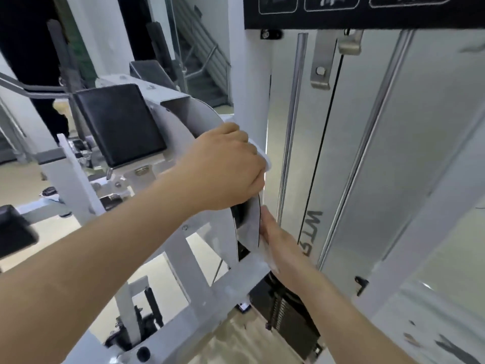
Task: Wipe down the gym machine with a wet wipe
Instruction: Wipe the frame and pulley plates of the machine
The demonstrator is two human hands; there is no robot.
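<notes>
A white gym machine fills the view, with a curved grey cam wheel (pixel 189 119) at its middle. My left hand (pixel 225 164) lies closed over the wheel's rim, with a white wet wipe (pixel 263 156) bunched under the fingers. Lower down, my right hand (pixel 278 240) presses flat against the wheel's right edge with another piece of white wipe (pixel 266 254) under the palm. The fingers of both hands are partly hidden behind the wheel.
A black pad (pixel 118 122) sits left of the wheel. Chrome guide rods (pixel 291 127) and a translucent shield (pixel 393 153) stand to the right, with the weight stack (pixel 286 311) below. A white frame bar (pixel 236 282) crosses under my hands. Stairs rise at the back.
</notes>
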